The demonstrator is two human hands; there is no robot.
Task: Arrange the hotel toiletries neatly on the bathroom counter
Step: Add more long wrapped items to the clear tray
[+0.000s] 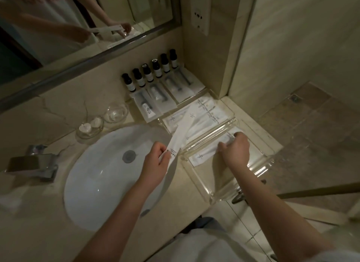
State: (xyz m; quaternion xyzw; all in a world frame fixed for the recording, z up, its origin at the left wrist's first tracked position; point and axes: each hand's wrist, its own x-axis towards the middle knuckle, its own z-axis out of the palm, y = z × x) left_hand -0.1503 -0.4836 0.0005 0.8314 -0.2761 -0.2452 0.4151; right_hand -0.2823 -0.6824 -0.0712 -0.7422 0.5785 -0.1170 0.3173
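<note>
sachets [204, 113] seemingly in tray [224, 125], bottles [150, 72] behind

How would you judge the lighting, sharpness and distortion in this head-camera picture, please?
Head view: dim, warm light; wide-angle distortion skews the mirror frame; blur smears the faucet; the bottles and the packet in the left hand are sharper; glare glints on the clear tray rim beside the right hand.

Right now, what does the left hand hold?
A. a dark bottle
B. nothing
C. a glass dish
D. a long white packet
D: the left hand pinches a long white packet over the edge of the sink, while the right hand grips a flat packet in the tray.
</note>
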